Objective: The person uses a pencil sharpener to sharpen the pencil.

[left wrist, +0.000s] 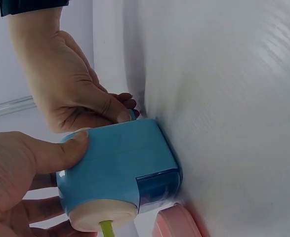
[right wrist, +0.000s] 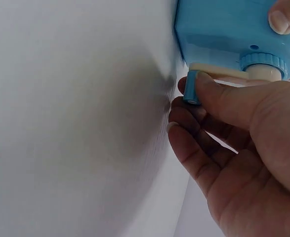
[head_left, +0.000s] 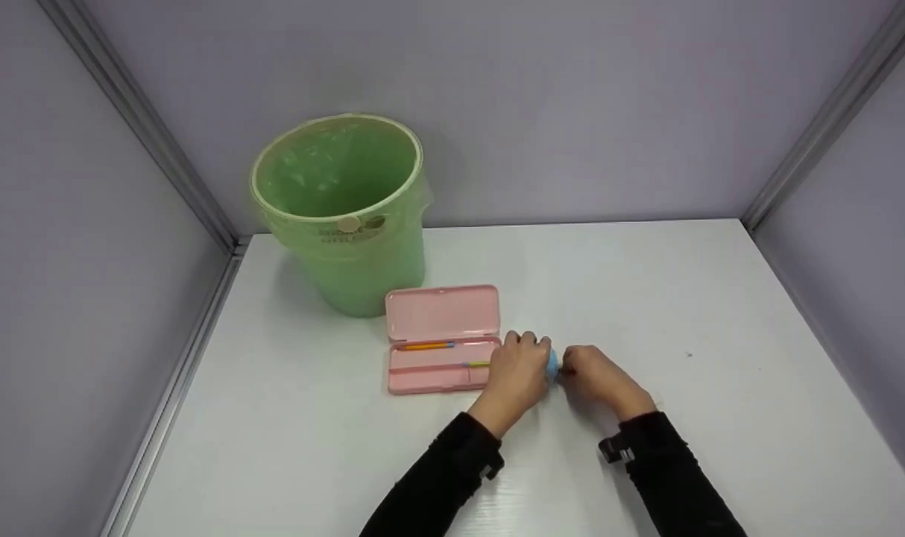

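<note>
A blue crank pencil sharpener (left wrist: 120, 163) stands on the white table, just right of an open pink pencil case (head_left: 431, 380). My left hand (head_left: 518, 371) grips its body from above, thumb on one side and fingers on the other. A green pencil (left wrist: 106, 228) sticks out of the cream front of the sharpener, its far end over the case in the head view. On the opposite side, my right hand (head_left: 598, 377) pinches the blue knob (right wrist: 190, 89) of the cream crank arm (right wrist: 219, 72) between thumb and index finger.
An orange pencil (head_left: 426, 346) lies in the upper part of the case, whose lid (head_left: 443, 313) is folded back. Behind it to the left stands a green bin (head_left: 370, 261) with a liner. Grey-white panels (head_left: 572, 112) enclose the table (head_left: 721, 313) at the back and sides.
</note>
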Tool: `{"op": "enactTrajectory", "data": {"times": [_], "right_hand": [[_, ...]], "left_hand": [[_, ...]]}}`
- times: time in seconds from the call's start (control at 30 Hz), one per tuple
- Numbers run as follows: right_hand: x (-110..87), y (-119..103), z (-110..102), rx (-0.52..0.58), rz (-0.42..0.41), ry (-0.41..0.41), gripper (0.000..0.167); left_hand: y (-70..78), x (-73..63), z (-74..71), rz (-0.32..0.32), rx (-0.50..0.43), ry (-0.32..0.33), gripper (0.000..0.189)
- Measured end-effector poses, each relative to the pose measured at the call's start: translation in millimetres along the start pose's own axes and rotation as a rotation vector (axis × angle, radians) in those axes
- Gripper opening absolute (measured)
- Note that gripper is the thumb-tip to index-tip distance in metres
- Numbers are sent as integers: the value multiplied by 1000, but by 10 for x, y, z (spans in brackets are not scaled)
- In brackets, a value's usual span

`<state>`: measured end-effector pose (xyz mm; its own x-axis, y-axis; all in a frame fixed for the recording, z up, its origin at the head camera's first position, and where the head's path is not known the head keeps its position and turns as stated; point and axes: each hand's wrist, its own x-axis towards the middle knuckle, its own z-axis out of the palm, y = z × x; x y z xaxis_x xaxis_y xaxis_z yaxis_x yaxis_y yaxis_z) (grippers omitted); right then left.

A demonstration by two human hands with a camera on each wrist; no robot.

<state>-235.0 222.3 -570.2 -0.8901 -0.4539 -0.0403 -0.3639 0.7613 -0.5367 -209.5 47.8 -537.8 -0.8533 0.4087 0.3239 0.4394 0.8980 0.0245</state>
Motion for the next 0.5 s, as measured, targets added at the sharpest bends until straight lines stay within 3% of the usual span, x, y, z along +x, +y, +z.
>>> {"op": "enactTrajectory", "data": {"times": [0.13, 0.5], "right_hand": [[-48, -45, 4, 17, 3, -15, 17], [-209, -78, -56, 0, -106, -40, 16]], "left_hand": [[-5, 0, -13, -11, 7, 1, 26], [12, -6, -2, 6, 34, 44, 26]]}}
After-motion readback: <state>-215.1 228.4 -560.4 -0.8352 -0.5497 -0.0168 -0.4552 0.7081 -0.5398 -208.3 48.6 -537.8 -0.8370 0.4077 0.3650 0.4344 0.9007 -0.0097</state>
